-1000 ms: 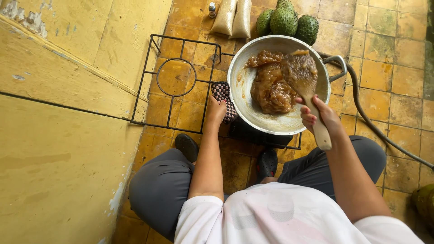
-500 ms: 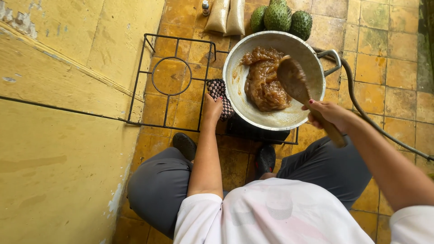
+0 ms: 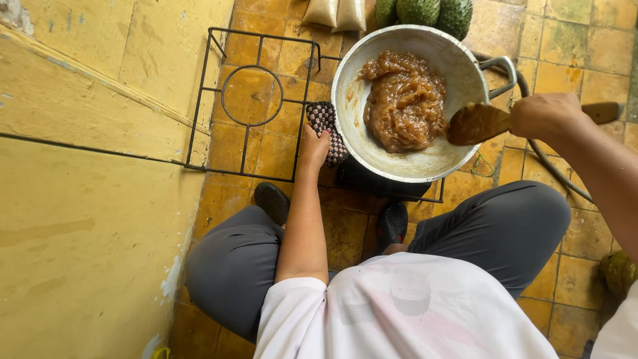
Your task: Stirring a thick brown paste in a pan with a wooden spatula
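A large metal pot sits on a black wire stove grate on the tiled floor. It holds a thick brown sticky mass. My left hand grips the pot's left rim through a checkered cloth. My right hand holds a wooden paddle lifted over the pot's right rim, its brown-coated blade pointing left and clear of the mass.
A yellow wall runs along the left. Green spiky fruits and pale bags lie behind the pot. A grey hose curves over the tiles at right. My knees and dark shoes are below the grate.
The paddle has come up out of the brown mass and moved right, past the pot's rim. My left hand stays on the cloth at the rim.
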